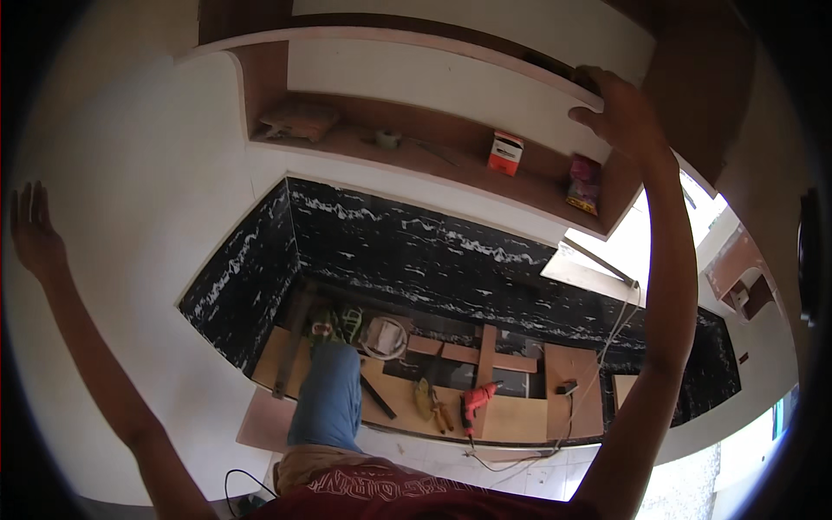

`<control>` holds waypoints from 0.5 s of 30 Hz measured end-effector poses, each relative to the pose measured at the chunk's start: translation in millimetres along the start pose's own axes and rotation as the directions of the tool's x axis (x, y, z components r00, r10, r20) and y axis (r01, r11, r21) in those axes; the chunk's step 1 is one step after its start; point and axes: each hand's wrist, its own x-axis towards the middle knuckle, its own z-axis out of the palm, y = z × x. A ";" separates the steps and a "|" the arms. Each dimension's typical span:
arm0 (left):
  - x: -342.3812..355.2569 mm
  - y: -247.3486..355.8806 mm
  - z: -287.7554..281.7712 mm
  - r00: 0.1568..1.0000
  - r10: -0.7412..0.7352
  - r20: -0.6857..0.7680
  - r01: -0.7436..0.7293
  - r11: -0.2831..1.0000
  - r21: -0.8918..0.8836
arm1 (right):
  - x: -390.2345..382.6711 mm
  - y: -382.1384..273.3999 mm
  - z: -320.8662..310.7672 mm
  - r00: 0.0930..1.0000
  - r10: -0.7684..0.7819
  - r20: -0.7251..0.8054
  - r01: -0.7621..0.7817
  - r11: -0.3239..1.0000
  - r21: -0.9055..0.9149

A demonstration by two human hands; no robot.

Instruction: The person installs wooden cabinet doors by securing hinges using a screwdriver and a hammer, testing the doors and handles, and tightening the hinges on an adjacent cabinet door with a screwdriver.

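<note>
The two hands are well apart. At the upper right of the frame, the right hand point(620, 108) is closed around the front edge of the upper shelf point(390, 35), fingers above and thumb below; this shelf curves across the top of the frame. At the far left, the left hand point(36, 234) is spread and raised by the white wall point(130, 217); whether its palm touches is hard to tell.

On the lower shelf point(347, 149), in the upper middle, are a plastic bag point(299, 120), an orange-and-white box point(505, 153) and a pink packet point(584, 184). Below runs a black, white-streaked backsplash point(416, 230). In the lower middle, wooden boards point(516, 420) lie on the dark tabletop point(438, 374), with a red drill point(477, 403) and pliers point(442, 416). A jeans-clad knee point(334, 373) is to their left.
</note>
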 end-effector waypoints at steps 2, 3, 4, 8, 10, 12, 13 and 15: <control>-14.1 -8.1 15.0 0.970 0.223 0.101 -0.244 0.917 0.315 | 12.7 2.1 17.1 0.975 0.152 0.159 -0.124 0.977 -0.174; -18.4 -3.7 22.9 0.918 0.358 0.172 -0.395 0.781 0.483 | 13.3 1.0 25.9 0.974 0.156 0.166 -0.128 0.977 -0.170; -37.5 19.7 54.3 0.916 0.349 0.197 -0.395 0.869 0.298 | 13.5 1.1 37.8 0.987 0.157 0.015 -0.148 0.956 -0.253; -130.0 82.9 215.7 0.793 0.010 0.609 0.373 0.782 -0.499 | 6.6 27.0 64.8 0.984 0.066 -0.168 -0.130 0.902 -0.412; -155.5 89.9 280.0 0.449 0.108 0.887 0.588 0.712 -0.384 | 8.8 -0.9 47.1 0.966 0.255 -0.047 -0.258 0.930 -0.260; -200.5 68.5 359.4 0.115 0.252 0.961 0.639 0.722 -0.266 | -3.0 2.4 45.5 0.984 0.078 -0.160 -0.107 0.978 -0.181; -207.9 101.4 383.1 -0.203 0.148 0.968 0.687 0.726 0.033 | -13.9 4.9 31.9 0.984 0.124 -0.128 -0.144 0.976 -0.162; -234.6 88.7 405.1 -0.316 0.171 0.933 0.670 0.737 0.092 | -1.5 -1.5 30.6 0.983 0.153 -0.102 -0.156 0.987 -0.027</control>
